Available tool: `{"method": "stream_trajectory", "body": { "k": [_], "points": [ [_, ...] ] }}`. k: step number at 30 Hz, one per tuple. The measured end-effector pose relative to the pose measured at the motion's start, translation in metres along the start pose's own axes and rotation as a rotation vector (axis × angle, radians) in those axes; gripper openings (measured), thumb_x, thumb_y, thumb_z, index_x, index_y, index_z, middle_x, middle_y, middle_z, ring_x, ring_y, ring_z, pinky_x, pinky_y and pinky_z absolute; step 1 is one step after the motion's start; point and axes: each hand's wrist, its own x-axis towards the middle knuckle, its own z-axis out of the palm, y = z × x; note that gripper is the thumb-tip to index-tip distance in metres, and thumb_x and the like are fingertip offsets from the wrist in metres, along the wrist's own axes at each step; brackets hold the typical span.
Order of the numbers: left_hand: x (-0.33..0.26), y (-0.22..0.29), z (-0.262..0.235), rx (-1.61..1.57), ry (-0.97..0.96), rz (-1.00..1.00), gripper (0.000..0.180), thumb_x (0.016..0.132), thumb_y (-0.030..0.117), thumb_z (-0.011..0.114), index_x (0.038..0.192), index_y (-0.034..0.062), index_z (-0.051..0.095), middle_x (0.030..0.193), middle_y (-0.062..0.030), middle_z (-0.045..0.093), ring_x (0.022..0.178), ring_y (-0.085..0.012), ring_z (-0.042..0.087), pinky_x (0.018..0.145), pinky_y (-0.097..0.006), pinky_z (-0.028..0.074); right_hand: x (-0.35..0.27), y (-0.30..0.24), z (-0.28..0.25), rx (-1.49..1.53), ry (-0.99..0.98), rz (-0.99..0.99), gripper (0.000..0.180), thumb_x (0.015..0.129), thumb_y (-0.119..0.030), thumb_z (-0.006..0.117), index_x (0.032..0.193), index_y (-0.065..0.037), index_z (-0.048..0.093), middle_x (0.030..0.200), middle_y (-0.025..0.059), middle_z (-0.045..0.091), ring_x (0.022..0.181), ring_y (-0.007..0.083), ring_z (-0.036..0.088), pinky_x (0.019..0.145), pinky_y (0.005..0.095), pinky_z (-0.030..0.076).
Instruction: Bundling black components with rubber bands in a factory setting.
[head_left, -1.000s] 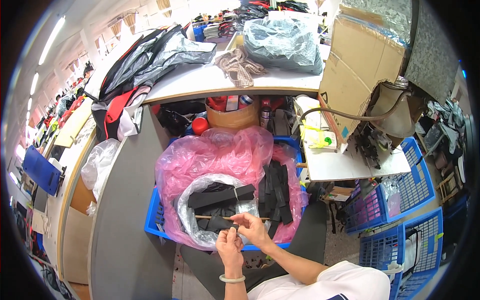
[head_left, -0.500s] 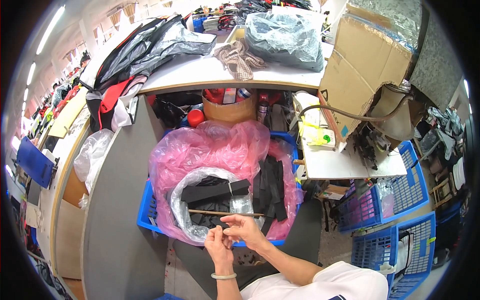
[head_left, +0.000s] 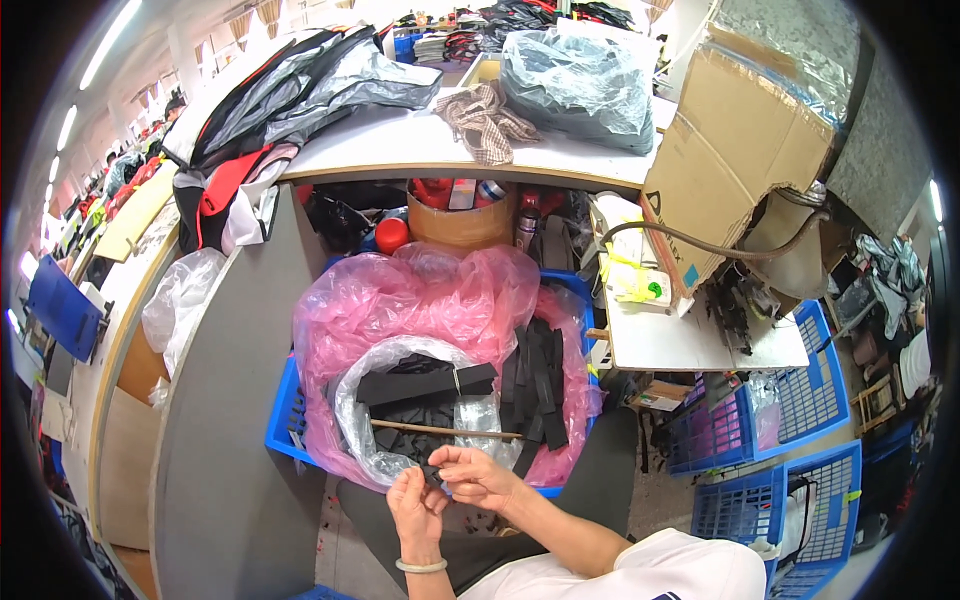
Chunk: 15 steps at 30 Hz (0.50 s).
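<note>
Both grips look narrow — left hand [head_left: 415, 505] and right hand [head_left: 482, 482] close together by the clear bag [head_left: 348, 408] — though whether they hold anything we cannot tell. Inside it lies our tied black bundle [head_left: 415, 389], likely light, pliable, best taken mid-length.

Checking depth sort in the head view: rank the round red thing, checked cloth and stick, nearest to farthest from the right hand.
From the right hand:
1. Stick: just ahead.
2. Round red thing: farther ahead, leftward, below the tabletop.
3. Checked cloth: farthest ahead, on the tabletop.
</note>
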Motion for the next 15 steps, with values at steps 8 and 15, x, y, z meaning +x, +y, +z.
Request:
{"method": "stream_trajectory", "body": {
  "k": [8, 15],
  "points": [
    [0.012, 0.001, -0.004, 0.012, -0.032, 0.119, 0.018, 0.091, 0.018, 0.056, 0.077, 0.0110, 0.049, 0.060, 0.0044, 0.046, 0.042, -0.0035, 0.034, 0.036, -0.018, 0.026, 0.017, 0.008, 0.004, -0.174, 0.280, -0.197, 0.017, 0.082, -0.003, 0.064, 0.097, -0.002, 0.059, 0.065, -0.0021, 0.055, 0.038, 0.0014, 0.035, 0.033, 0.0176, 0.023],
    [0.021, 0.014, 0.001, 0.080, -0.125, 0.067, 0.007, 0.090, 0.014, 0.055, 0.085, 0.0090, 0.052, 0.076, 0.0019, 0.049, 0.060, -0.0055, 0.045, 0.049, -0.020, 0.040, 0.021, -0.018, 0.011, -0.339, 0.192, -0.139, 0.016, 0.086, -0.006, 0.060, 0.101, -0.001, 0.061, 0.076, 0.0052, 0.064, 0.051, 0.0074, 0.056, 0.043, 0.0203, 0.043]
  ]
}}
